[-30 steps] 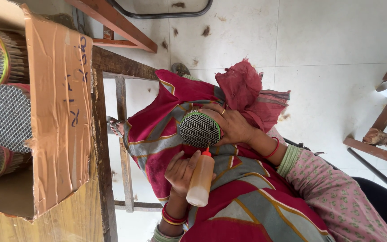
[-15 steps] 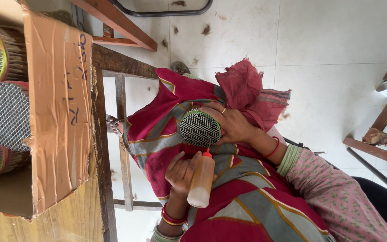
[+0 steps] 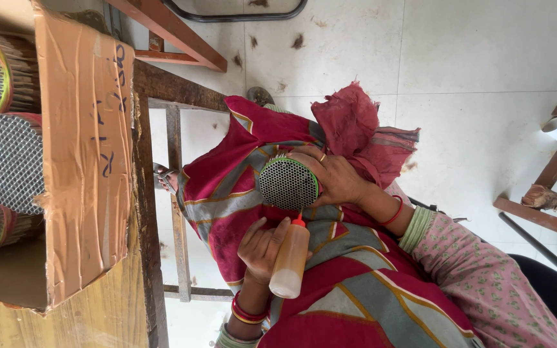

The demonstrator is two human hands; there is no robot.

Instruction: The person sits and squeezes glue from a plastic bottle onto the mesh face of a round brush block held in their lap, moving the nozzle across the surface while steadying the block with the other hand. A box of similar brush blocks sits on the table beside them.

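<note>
My right hand [image 3: 336, 177] grips a round bundle of thin tubes [image 3: 287, 183] bound with a green band, its honeycomb end facing me. My left hand [image 3: 260, 248] holds a small squeeze bottle [image 3: 289, 261] of brownish liquid. Its red nozzle touches the lower edge of the bundle's face. Both hands work over my lap, which is covered by red and grey patterned cloth [image 3: 227, 193]. Red bangles sit on both wrists.
An open cardboard box [image 3: 82, 167] at the left holds several similar tube bundles [image 3: 8, 161]. It rests on a wooden table with a metal frame [image 3: 178, 212]. A white tiled floor [image 3: 472, 77] and wooden furniture legs [image 3: 549, 174] lie at the right.
</note>
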